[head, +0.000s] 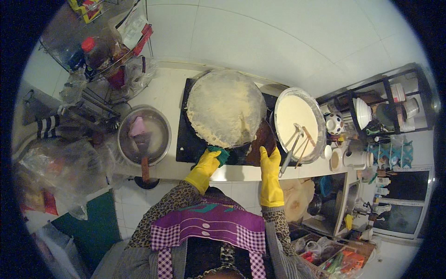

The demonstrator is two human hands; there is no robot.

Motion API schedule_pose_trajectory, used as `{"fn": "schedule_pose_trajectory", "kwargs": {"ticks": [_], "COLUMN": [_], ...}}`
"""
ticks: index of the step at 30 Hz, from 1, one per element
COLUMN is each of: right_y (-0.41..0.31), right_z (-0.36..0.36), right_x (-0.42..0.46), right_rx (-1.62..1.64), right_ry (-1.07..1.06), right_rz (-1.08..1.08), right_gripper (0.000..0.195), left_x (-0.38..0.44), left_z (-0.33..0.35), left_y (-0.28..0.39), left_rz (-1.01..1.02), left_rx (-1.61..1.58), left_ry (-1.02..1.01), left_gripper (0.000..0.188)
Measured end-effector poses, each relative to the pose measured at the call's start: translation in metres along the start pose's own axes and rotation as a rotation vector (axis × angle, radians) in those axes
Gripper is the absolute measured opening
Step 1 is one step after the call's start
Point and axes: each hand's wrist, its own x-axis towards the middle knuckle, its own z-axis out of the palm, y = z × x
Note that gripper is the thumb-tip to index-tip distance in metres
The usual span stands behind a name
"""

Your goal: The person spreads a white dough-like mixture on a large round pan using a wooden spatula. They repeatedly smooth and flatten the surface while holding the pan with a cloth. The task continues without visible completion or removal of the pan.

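Note:
A wide, thin round of batter [224, 108] covers the round griddle on the black stove [183, 150]; it looks pale and patchy, with a ragged rim. My left hand [204, 169], in a yellow rubber glove, grips a bunched green cloth [220, 155] at the near edge of the griddle. My right hand [271, 174], gloved the same way, holds a flat brown scraper-like piece [262, 141] against the near right edge of the round. To its right stands a large basin of creamy batter [296, 111], with a metal-handled ladle [287, 162] and a wooden stick tool [304, 151] resting in it.
On the left, a steel pot [169, 136] holds cloudy liquid, a pink cloth [137, 127] and a wooden-handled spatula [145, 167]. A dark rack [386, 87] with bowls is at the right. Plastic bags [59, 171] crowd the left side. The tiled wall [251, 38] rises behind the stove.

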Motion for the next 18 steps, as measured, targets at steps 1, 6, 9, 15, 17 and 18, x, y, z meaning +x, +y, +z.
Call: {"fn": "schedule_pose_trajectory", "kwargs": {"ticks": [1, 6, 9, 15, 17, 18], "right_y": [0.001, 0.006, 0.002, -0.007, 0.001, -0.002], "right_z": [-0.001, -0.004, 0.004, 0.009, 0.012, 0.013], "right_x": [0.003, 0.021, 0.03, 0.027, 0.023, 0.02], "right_rx": [-0.023, -0.296, -0.372, -0.478, -0.524, -0.6], "right_ry": [-0.001, 0.02, 0.002, -0.01, 0.011, 0.018], "right_rz": [-0.04, -0.16, -0.149, -0.177, -0.196, -0.17], "right_gripper": [0.042, 0.039, 0.037, 0.039, 0.04, 0.04], "left_x": [0.004, 0.01, 0.02, 0.02, 0.023, 0.024], "left_z": [-0.006, -0.011, -0.027, -0.023, -0.026, -0.02], "left_y": [-0.002, -0.013, -0.02, -0.02, -0.022, -0.024], "left_rz": [-0.004, 0.088, 0.232, 0.122, 0.125, 0.135], "left_rx": [-0.026, -0.008, 0.192, 0.082, -0.108, -0.209], "left_ry": [-0.049, -0.089, -0.064, -0.04, 0.008, 0.086], "left_gripper": [0.015, 0.012, 0.01, 0.008, 0.005, 0.005]}}
